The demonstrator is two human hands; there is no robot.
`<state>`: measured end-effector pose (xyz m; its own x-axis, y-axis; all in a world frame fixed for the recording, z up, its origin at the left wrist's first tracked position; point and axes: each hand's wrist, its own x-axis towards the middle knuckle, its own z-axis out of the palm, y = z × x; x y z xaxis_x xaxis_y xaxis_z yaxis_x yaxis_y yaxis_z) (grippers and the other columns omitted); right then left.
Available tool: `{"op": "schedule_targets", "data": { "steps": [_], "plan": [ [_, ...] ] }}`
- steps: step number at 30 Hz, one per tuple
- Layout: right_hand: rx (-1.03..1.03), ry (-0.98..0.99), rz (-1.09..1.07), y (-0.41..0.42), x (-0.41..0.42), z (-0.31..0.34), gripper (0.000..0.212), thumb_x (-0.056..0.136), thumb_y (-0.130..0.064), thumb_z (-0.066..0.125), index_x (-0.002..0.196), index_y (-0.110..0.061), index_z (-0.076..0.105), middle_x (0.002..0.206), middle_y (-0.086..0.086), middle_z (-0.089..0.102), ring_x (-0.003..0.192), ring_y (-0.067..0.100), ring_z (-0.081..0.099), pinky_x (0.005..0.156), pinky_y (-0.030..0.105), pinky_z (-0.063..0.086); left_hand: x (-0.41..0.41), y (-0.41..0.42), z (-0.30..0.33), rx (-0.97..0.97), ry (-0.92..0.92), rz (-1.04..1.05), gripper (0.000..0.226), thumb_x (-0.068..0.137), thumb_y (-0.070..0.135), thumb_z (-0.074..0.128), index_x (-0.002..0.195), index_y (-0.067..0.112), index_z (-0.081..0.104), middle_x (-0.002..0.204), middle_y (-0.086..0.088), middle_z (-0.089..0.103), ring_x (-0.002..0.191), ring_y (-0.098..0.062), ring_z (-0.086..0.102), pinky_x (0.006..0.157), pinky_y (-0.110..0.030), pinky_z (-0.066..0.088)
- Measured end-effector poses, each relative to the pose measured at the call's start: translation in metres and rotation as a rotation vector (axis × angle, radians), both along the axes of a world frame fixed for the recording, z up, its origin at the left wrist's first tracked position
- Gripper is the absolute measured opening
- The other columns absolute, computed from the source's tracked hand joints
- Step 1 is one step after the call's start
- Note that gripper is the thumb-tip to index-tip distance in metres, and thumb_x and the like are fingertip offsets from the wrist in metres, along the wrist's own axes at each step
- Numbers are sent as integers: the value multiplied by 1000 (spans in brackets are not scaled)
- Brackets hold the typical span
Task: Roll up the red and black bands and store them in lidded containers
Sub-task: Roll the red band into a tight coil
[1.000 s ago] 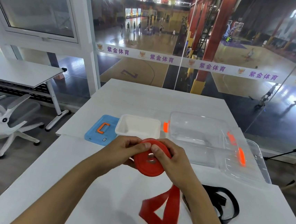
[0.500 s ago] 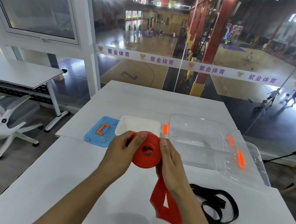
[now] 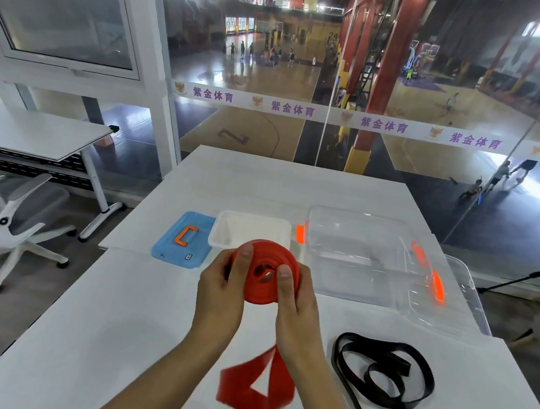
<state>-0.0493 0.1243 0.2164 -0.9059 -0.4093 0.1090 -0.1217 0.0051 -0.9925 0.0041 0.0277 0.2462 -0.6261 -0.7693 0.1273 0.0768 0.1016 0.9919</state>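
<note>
The red band point(image 3: 264, 271) is mostly wound into a thick coil held upright above the white table point(image 3: 112, 321). My left hand point(image 3: 220, 295) grips the coil's left side with the thumb on its face. My right hand point(image 3: 295, 305) grips the right side. A loose red tail hangs below my wrists, blurred. The black band point(image 3: 380, 376) lies unrolled in loose loops on the table to the right. Behind the coil stand a small white container point(image 3: 226, 233), its blue lid point(image 3: 182, 240) with an orange handle, and a large clear container point(image 3: 357, 245).
A clear lid point(image 3: 457, 298) with orange clips leans against the big container's right side. A glass wall lies beyond the table's far edge. A white office chair point(image 3: 6, 225) and another desk point(image 3: 31, 132) stand to the left.
The coil has been turned in both hands and raised a little. The hanging red tail has swung from right of my wrist to below it and looks shorter.
</note>
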Motion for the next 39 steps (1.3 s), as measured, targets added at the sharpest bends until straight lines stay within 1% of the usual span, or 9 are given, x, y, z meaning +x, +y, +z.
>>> {"op": "schedule_targets", "data": {
  "steps": [3, 8, 15, 22, 25, 28, 33, 35, 39],
  "plan": [
    [64, 50, 42, 6, -1, 10, 41, 95, -62, 37, 118, -34, 58, 105, -36, 67, 102, -9, 64, 84, 6, 45, 2, -5, 0, -1, -13, -54, 50, 86, 62, 47, 104, 22, 72, 92, 8, 76, 87, -2, 70, 69, -10, 52],
    [87, 75, 137, 21, -13, 14, 39, 97, -56, 45, 119, -29, 63, 107, -18, 72, 104, -2, 66, 85, 9, 47, 7, -28, 14, 64, -106, -338, 18, 101, 35, 55, 108, 25, 68, 104, 2, 73, 99, -18, 70, 81, -36, 60],
    [263, 182, 332, 35, -18, 27, 36, 97, -60, 51, 123, -38, 62, 112, -16, 72, 108, 6, 67, 91, 20, 53, 13, -65, 46, -370, -437, -762, 38, 81, 57, 66, 112, 34, 68, 104, 16, 72, 102, -5, 67, 80, -20, 56],
    [163, 98, 247, 33, -18, 29, 23, 99, -49, 60, 114, -34, 68, 89, -15, 72, 69, -2, 65, 66, 15, 47, 14, -48, 30, -355, -264, -616, 33, 86, 55, 61, 109, 33, 68, 98, 14, 73, 94, -6, 69, 75, -18, 52],
    [155, 77, 245, 32, -18, 29, 27, 97, -54, 58, 111, -34, 67, 92, -15, 73, 79, 1, 67, 72, 16, 49, 12, -44, 20, -315, -218, -523, 35, 88, 58, 61, 112, 34, 68, 102, 12, 73, 97, -7, 70, 80, -22, 56],
    [111, -6, 253, 29, -16, 24, 24, 97, -52, 62, 111, -32, 65, 80, -12, 70, 67, 8, 63, 66, 27, 52, 9, -37, 16, -264, -141, -413, 33, 89, 56, 61, 109, 31, 69, 100, 12, 74, 94, -6, 70, 80, -23, 57],
    [40, -41, 216, 24, -8, 19, 41, 91, -39, 77, 127, -39, 58, 112, -17, 72, 101, -3, 70, 74, 15, 57, 5, -23, 13, -150, -37, -298, 38, 82, 51, 62, 110, 27, 70, 99, 15, 76, 94, -2, 71, 76, -14, 54],
    [-4, -71, 219, 20, -5, 19, 43, 92, -31, 78, 129, -36, 57, 115, -13, 71, 98, -5, 70, 68, 14, 57, 3, -20, 11, -118, 3, -232, 37, 82, 50, 62, 109, 26, 70, 98, 16, 75, 93, -3, 72, 76, -14, 55],
    [-75, -44, 125, 6, 0, 13, 38, 94, -37, 74, 127, -39, 57, 112, -15, 74, 101, 0, 72, 83, 16, 55, -1, -5, 4, -65, 72, -107, 39, 85, 49, 61, 112, 23, 69, 99, 16, 75, 95, -2, 71, 78, -14, 55]
  ]
}}
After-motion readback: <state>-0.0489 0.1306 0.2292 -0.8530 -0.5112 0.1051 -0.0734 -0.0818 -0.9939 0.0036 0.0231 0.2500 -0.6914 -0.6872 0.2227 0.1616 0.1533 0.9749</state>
